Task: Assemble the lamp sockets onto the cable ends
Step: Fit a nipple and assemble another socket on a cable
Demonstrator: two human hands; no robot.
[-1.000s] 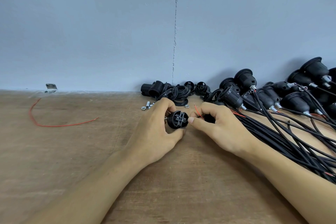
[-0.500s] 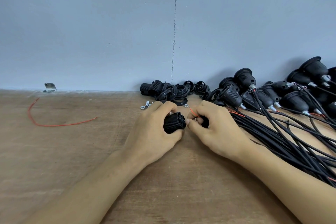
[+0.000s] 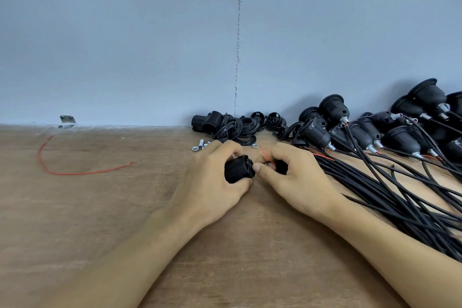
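While resting on the wooden table (image 3: 100, 207), left hand (image 3: 212, 182): fingers curled round a ribbed black socket (image 3: 238, 169), held at centre. Right hand (image 3: 292, 177): fingertips pinched together on a thin red wire (image 3: 265, 154), just beside the socket's end. Black cables (image 3: 387, 195): bundled at right.

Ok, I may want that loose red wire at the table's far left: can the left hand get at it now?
Probably yes, once freed: the left hand grips a black socket, so it must set that down. Nothing lies on the table between it and the red wire.
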